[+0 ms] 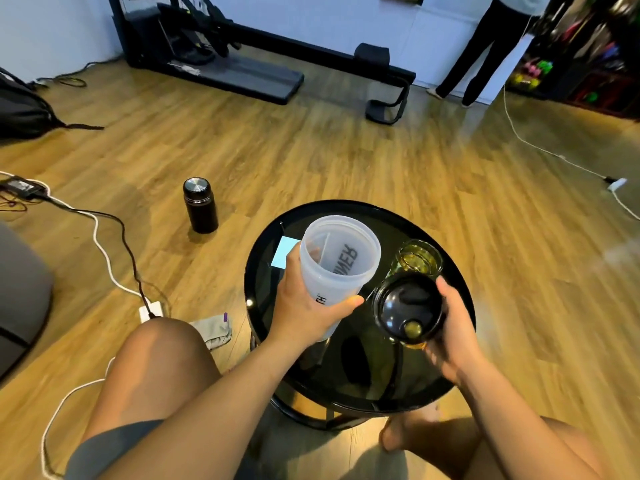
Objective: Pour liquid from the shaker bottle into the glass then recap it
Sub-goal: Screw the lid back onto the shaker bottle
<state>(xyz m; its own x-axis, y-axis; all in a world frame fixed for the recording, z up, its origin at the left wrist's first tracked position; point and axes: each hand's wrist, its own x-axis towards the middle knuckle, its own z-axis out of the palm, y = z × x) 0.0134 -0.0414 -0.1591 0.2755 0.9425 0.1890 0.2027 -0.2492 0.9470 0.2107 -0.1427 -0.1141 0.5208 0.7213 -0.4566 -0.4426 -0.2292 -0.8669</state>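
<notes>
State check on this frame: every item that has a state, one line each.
shaker bottle: uncapped, tilted, looks empty
lid: off the bottle, underside facing the camera
glass: upright on table, holds yellow-green liquid
left hand: fingers grip the bottle
right hand: fingers hold the lid
black flask: upright on the floor, capped

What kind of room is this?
Probably a home gym or fitness studio: a black exercise machine by the wall, what look like bright dumbbells, and a shaker bottle in the left hand.
</notes>
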